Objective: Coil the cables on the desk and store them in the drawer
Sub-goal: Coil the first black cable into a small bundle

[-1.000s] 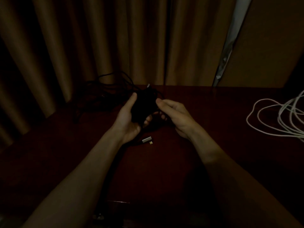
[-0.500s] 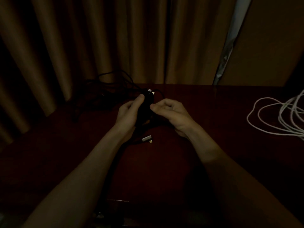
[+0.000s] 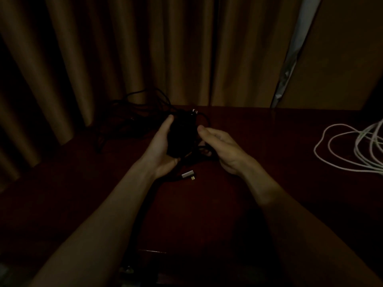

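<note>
We read no text, label, brand, number or sign in this dim view; the black cable bundle (image 3: 180, 139), its metal plug (image 3: 187, 175) and the white cable (image 3: 359, 141) show no legible marking

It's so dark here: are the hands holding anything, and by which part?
The left hand grips the black cable bundle around its middle. The right hand seems to pinch a loose strand beside it, though darkness hides the contact.

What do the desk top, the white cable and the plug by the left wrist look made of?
Desk top: dark reddish wood or veneer, glossy; it shows faint reflections. White cable: smooth plastic or rubber sheath, bends in loose loops. Plug: silvery metal shell, gold-coloured tip, likely plated.
</note>
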